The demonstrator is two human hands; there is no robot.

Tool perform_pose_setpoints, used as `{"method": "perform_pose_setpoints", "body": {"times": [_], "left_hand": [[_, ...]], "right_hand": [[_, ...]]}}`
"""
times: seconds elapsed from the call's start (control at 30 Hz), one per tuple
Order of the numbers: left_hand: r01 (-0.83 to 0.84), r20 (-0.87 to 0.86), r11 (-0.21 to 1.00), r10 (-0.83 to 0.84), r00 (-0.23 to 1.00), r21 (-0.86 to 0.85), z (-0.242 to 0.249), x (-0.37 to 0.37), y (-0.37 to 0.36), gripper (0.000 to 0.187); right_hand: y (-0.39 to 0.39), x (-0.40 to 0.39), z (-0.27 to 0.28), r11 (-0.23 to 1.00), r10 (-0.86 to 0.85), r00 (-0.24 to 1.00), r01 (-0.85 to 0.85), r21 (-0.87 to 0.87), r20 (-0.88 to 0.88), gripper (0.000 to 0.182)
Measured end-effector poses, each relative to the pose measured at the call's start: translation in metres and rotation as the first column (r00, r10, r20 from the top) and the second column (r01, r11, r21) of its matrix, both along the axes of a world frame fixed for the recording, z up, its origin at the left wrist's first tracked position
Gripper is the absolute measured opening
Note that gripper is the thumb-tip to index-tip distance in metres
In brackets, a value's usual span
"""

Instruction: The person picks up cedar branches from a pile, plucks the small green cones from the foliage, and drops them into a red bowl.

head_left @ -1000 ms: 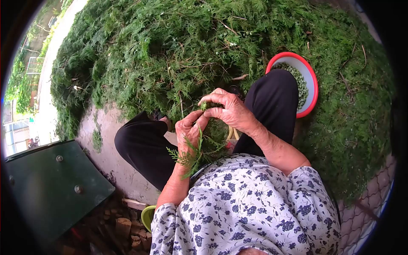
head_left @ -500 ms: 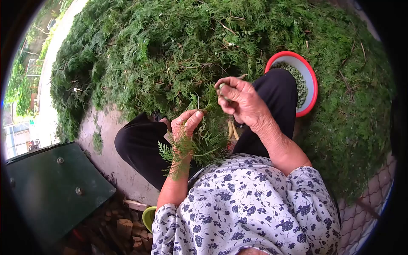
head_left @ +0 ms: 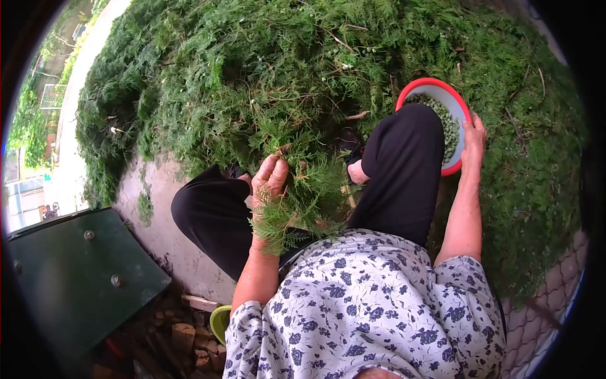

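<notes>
My left hand (head_left: pixel 270 180) is closed, pinching the twig of a green evergreen sprig (head_left: pixel 293 221) between thumb and fingers. The sprig's flat, scaly leaves hang over my wrist and between my knees. Out to the right, my right hand (head_left: pixel 473 140) is closed at the side of a red-rimmed bowl (head_left: pixel 433 81), with its fingers on the rim. Small round green cones (head_left: pixel 450 126) lie inside the bowl. My right knee hides part of the bowl's near left side.
A large heap of cut evergreen branches (head_left: pixel 208 82) spreads in front and to the right. At left stands a dark green metal panel (head_left: pixel 88 271), with split firewood (head_left: pixel 184 338) below it. A yellow-green container (head_left: pixel 219 323) sits beside my left elbow.
My right hand has moved from near the sprig, where it held a small green cone, right to the bowl's rim. My left hand keeps the sprig, which has shifted slightly right.
</notes>
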State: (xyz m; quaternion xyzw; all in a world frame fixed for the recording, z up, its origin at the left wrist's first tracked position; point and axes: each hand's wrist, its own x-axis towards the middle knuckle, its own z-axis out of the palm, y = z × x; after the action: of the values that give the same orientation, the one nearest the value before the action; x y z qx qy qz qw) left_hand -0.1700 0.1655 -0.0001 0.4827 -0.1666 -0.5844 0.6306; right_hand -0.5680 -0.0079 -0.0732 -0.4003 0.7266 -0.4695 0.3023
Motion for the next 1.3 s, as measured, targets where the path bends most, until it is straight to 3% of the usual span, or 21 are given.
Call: {"method": "perform_pose_setpoints", "body": {"times": [0.03,0.1,0.13,0.23,0.3,0.37,0.43,0.47,0.63,0.7,0.73,0.77,0.83,0.9,0.97,1.0,1.03,1.1,1.13,1.2,1.3], "left_hand": [[0.001,0.002,1.0,-0.001,1.0,0.002,0.002,-0.001,0.0,0.031],[0.036,0.104,0.999,-0.035,0.994,-0.011,0.007,-0.004,-0.001,0.032],[0.038,0.105,0.999,-0.037,0.994,-0.01,0.004,-0.005,-0.001,0.032],[0.001,0.186,1.0,0.002,0.983,-0.017,-0.005,-0.01,-0.002,0.034],[-0.022,0.407,0.999,0.011,0.914,0.024,-0.006,-0.012,-0.002,0.036],[-0.021,0.458,1.0,0.014,0.889,0.012,-0.006,-0.013,-0.003,0.037],[-0.015,0.491,0.999,-0.007,0.871,0.041,-0.002,-0.014,-0.002,0.037],[-0.023,0.512,1.0,0.014,0.859,0.011,-0.004,-0.015,-0.001,0.035],[0.024,0.601,0.996,0.029,0.799,-0.081,0.002,-0.017,0.001,0.033],[0.057,0.56,0.998,-0.057,0.827,0.018,0.003,-0.015,0.003,0.033],[0.029,0.49,0.999,-0.007,0.872,-0.038,-0.002,-0.017,0.004,0.034],[0.028,0.489,0.999,-0.006,0.872,-0.038,-0.002,-0.015,0.004,0.034],[0.038,0.237,0.999,-0.029,0.971,-0.036,0.001,-0.009,0.003,0.035],[-0.076,0.154,0.996,0.081,0.985,-0.04,0.003,-0.002,0.001,0.024],[-0.071,0.07,0.992,0.079,0.994,-0.109,-0.005,0.017,0.002,0.026],[-0.001,-0.099,0.969,-0.024,0.995,-0.247,0.001,0.024,0.002,0.03],[0.014,-0.148,0.948,-0.064,0.987,-0.319,-0.001,0.032,0.003,0.031],[0.007,-0.325,0.924,-0.142,0.935,-0.383,-0.011,0.049,0.004,0.037],[0.002,-0.319,0.924,-0.134,0.938,-0.382,-0.017,0.055,0.002,0.037],[-0.003,-0.455,0.744,-0.406,0.793,-0.668,-0.025,0.063,-0.002,0.042],[-0.122,-0.576,0.785,-0.328,0.749,-0.607,-0.024,0.07,0.004,0.046]], "right_hand": [[0.001,-0.003,-0.004,1.0,-0.001,1.0,0.001,0.002,0.002,0.038],[0.007,-0.003,-0.005,0.995,-0.095,0.951,0.088,-0.034,-0.296,0.032],[0.01,0.008,0.006,0.995,-0.096,0.951,0.09,-0.033,-0.295,0.032],[0.026,0.078,0.062,0.967,0.14,0.988,-0.122,-0.224,0.07,0.021],[0.046,0.134,0.09,0.877,0.447,0.874,-0.388,-0.282,0.191,0.014],[0.073,0.184,0.117,0.735,0.678,0.701,-0.651,-0.191,0.22,0.009],[0.09,0.218,0.111,0.571,0.815,0.515,-0.791,-0.22,0.266,0.008],[0.094,0.232,0.101,0.487,0.862,0.506,-0.828,-0.278,0.002,0.015],[0.104,0.257,0.078,0.447,0.861,0.5,-0.829,-0.337,-0.088,0.026],[0.101,0.254,0.076,0.389,0.876,0.452,-0.868,-0.308,-0.166,0.024],[0.1,0.252,0.078,0.388,0.877,0.451,-0.869,-0.308,-0.167,0.024],[0.099,0.25,0.083,0.402,0.912,0.409,-0.879,-0.254,0.027,0.021],[0.097,0.244,0.089,0.446,0.827,0.345,-0.883,-0.144,0.444,0.011],[0.09,0.231,0.107,0.568,0.691,0.45,-0.822,-0.04,0.566,0.012],[0.078,0.211,0.1,0.675,0.694,0.475,-0.692,-0.257,0.541,0.014],[0.07,0.197,0.101,0.721,0.672,0.545,-0.636,-0.276,0.501,0.015],[0.061,0.18,0.101,0.761,0.643,0.61,-0.576,-0.298,0.463,0.017],[0.041,0.138,0.08,0.841,0.533,0.758,-0.426,-0.334,0.375,0.018],[0.034,0.118,0.071,0.886,0.444,0.841,-0.36,-0.291,0.309,0.021],[0.02,0.074,0.05,0.952,0.275,0.955,-0.254,-0.171,0.113,0.028],[0.011,0.033,0.022,0.987,0.137,0.94,-0.158,-0.042,-0.312,0.035]]}}
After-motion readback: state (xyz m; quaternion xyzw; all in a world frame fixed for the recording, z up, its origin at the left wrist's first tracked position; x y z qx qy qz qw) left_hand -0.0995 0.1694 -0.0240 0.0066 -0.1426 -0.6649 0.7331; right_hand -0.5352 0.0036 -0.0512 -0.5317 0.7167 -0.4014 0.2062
